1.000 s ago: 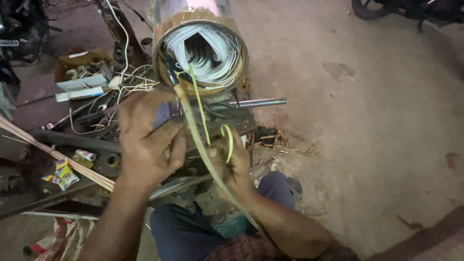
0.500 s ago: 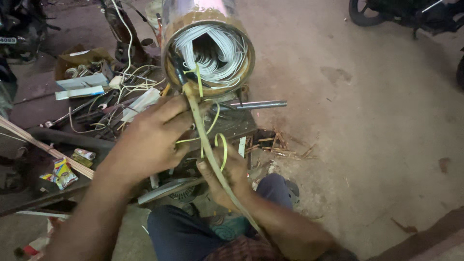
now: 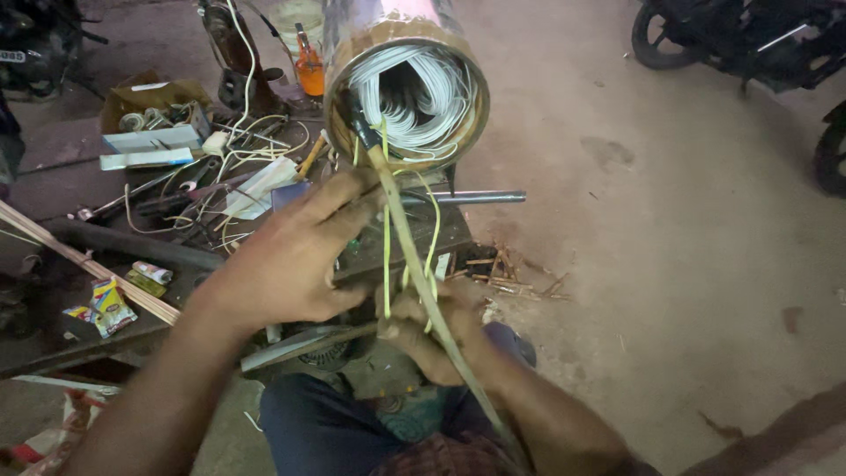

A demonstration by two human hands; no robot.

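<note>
A large cylindrical motor stator (image 3: 401, 84) lies on its side on the cluttered worktop (image 3: 106, 326), its open end facing the camera and packed with loops of white winding wire (image 3: 414, 92). A long bamboo stick (image 3: 423, 282) runs from the lower rim of the stator opening down toward the person's lap. The right hand (image 3: 432, 326) grips this stick low down, fingers curled shut around it together with thin yellow-green insulation strips (image 3: 386, 238) that hang from the windings. The left hand (image 3: 291, 260) hovers just beside the stick, fingers spread and stretched forward toward the stator's lower rim; whether its fingertips touch anything I cannot tell. A steel rod (image 3: 480, 197) sticks out to the right beneath the stator. An orange bottle (image 3: 309, 70) stands behind, and small bright packets (image 3: 106, 304) lie at the left edge.
</note>
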